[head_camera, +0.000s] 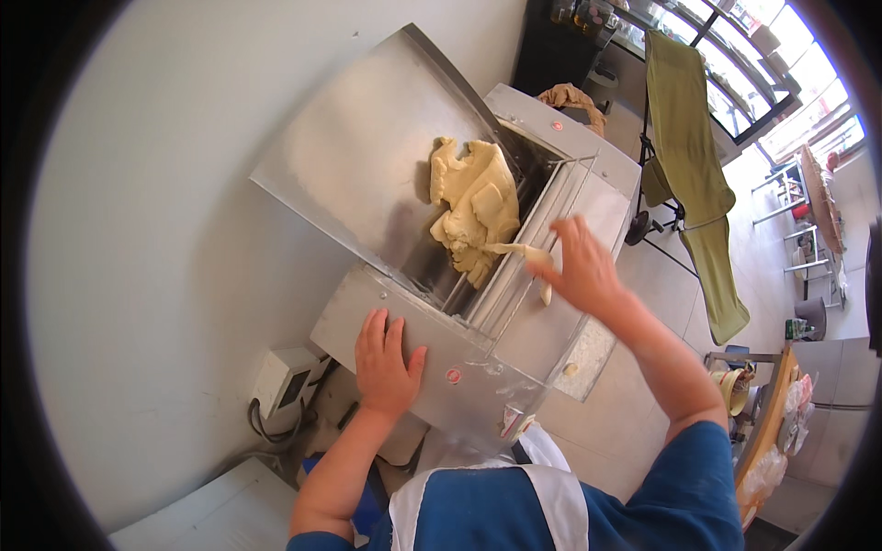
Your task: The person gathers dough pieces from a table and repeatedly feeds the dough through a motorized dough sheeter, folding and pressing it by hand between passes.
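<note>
A steel dough sheeter (413,96) stands before me, its sloped feed tray against the wall side. A large folded mass of pale yellow dough (482,200) lies at the tray's lower end, over the roller opening. My right hand (582,265) is above the wire guard (527,289), thumb and fingers apart, at the end of a stretched strip of dough (513,248) that runs to the mass. Whether the fingers grip this strip is not clear. A small dough piece (546,295) hangs beside the guard. My left hand (387,361) rests flat on the machine's near side housing, holding nothing.
A white electrical box (284,386) with cables is at the lower left by the wall. A folding chair with green fabric (679,124) stands at the right. Nearer, a wooden-topped table (765,427) bears plastic bags. A floured tray (589,358) juts from the machine.
</note>
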### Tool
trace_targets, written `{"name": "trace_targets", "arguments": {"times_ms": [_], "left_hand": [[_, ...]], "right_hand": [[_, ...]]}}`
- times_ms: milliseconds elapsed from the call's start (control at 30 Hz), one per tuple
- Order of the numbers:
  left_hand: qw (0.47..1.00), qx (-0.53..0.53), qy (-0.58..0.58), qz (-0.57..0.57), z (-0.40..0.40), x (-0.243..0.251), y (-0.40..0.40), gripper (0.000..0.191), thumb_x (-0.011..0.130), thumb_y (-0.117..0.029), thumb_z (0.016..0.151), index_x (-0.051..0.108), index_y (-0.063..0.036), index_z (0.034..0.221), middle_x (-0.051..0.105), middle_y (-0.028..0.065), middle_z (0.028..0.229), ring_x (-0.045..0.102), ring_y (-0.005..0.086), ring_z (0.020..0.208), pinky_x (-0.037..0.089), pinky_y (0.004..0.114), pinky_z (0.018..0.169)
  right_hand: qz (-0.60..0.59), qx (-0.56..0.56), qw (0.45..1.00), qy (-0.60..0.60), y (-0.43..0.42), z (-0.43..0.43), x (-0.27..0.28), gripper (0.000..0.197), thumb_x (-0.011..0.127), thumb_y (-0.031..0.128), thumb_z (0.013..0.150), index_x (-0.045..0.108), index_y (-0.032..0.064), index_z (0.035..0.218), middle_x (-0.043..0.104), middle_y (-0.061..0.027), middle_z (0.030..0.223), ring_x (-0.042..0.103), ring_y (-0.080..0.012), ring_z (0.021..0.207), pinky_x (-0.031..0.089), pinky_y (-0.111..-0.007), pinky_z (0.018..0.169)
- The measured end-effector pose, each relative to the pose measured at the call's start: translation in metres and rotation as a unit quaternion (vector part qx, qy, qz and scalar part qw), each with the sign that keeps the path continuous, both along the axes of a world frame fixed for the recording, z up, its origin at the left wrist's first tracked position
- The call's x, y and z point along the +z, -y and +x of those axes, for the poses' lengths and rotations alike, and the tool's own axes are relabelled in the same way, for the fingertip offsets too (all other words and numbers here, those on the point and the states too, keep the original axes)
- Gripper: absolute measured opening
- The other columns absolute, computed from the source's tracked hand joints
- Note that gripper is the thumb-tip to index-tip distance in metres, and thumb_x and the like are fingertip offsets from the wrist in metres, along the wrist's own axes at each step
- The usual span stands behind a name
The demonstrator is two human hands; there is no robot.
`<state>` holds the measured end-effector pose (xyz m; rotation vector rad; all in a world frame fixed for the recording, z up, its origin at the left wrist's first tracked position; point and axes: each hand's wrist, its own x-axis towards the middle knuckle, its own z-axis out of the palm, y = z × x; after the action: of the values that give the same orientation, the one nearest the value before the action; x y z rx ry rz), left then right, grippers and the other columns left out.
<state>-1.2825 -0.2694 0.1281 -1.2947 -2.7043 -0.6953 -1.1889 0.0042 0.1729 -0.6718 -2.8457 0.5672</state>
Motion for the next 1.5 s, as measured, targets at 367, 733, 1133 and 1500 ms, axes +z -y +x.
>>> {"name": "trace_targets", "arguments": {"times_ms": [367,733,1133,1500], "left_hand": [[0.999,-0.021,-0.031,0.004,0.005,0.001,-0.008,0.039,0.054,-0.018,0.073,0.046,-0.0003,0.107,0.04,0.0179,0.118,0.037,0.0351,0.109,0.03,0.042,0.091],[0.998,-0.042,-0.039,-0.037,0.003,0.0,-0.01,0.035,0.046,-0.016,0.079,0.044,0.0012,0.11,0.038,0.0197,0.12,0.036,0.0366,0.11,0.029,0.042,0.092],[0.995,-0.063,-0.007,-0.076,-0.002,-0.012,-0.004,0.036,0.035,-0.019,0.086,0.039,0.0029,0.115,0.033,0.0173,0.125,0.033,0.0303,0.115,0.025,0.039,0.096],[0.994,-0.061,0.011,-0.094,-0.006,-0.011,0.001,0.044,0.034,-0.022,0.088,0.029,0.0014,0.124,0.033,0.0133,0.122,0.034,0.0246,0.113,0.024,0.035,0.096]], "right_hand": [[-0.372,-0.027,0.921,-0.113,-0.021,-0.05,0.022,0.012,0.051,0.007,0.075,0.049,-0.0012,0.083,0.053,-0.0042,0.066,0.053,-0.01,0.054,0.042,-0.022,0.048],[-0.234,-0.384,0.864,-0.226,-0.069,0.174,-0.151,0.025,0.058,0.008,0.071,0.054,0.0031,0.095,0.056,-0.0072,0.081,0.052,-0.0132,0.07,0.044,-0.023,0.064],[-0.287,-0.43,0.845,0.135,0.042,0.248,-0.374,0.034,0.058,0.008,0.067,0.045,0.0067,0.098,0.049,-0.0223,0.091,0.053,-0.0381,0.083,0.044,-0.043,0.071],[-0.099,-0.323,0.939,-0.062,0.016,0.17,-0.361,0.024,0.056,0.008,0.065,0.047,0.0078,0.088,0.05,-0.018,0.085,0.051,-0.0359,0.077,0.043,-0.041,0.065]]}}
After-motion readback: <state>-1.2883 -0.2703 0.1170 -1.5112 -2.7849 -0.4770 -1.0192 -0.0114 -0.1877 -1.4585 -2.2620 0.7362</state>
